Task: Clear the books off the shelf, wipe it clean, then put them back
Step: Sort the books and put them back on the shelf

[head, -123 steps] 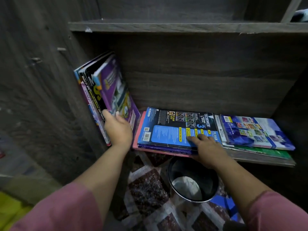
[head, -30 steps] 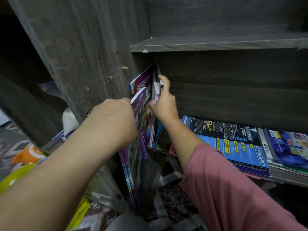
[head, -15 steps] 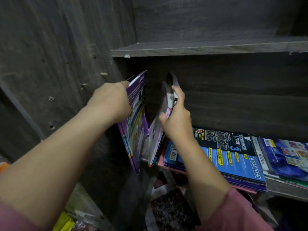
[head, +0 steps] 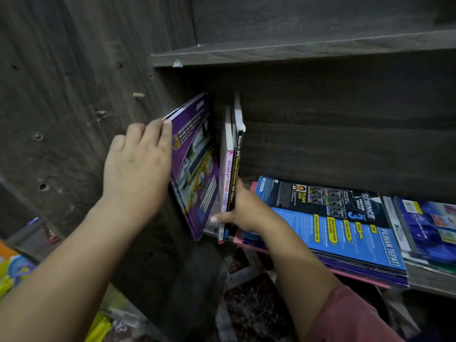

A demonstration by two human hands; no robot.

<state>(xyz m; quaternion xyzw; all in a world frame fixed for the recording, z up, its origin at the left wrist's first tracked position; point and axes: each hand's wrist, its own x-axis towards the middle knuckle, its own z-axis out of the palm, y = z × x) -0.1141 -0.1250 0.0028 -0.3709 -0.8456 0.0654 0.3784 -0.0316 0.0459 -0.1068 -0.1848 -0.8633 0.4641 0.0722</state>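
My left hand (head: 137, 166) grips a bundle of purple-covered books (head: 195, 164) by its outer edge, tilted against the shelf's left side panel. My right hand (head: 243, 209) holds the lower end of two or three upright thin books (head: 233, 166), thumb in front, fingers hidden behind them. They stand on the dark wooden shelf (head: 429, 282) at its left end. To their right lies a flat stack topped by a blue science book (head: 338, 225). Further right lies another flat pile with a blue cover (head: 429, 225).
A bare upper shelf board (head: 296, 51) runs above. The dark side panel (head: 74, 82) rises at the left. Below the shelf is patterned floor covering (head: 251, 307). Yellow and orange items (head: 12, 267) lie at the lower left.
My right hand has slid from the top of the upright books down to their lower end. The upright books now stand straighter. My left hand still holds the purple bundle.
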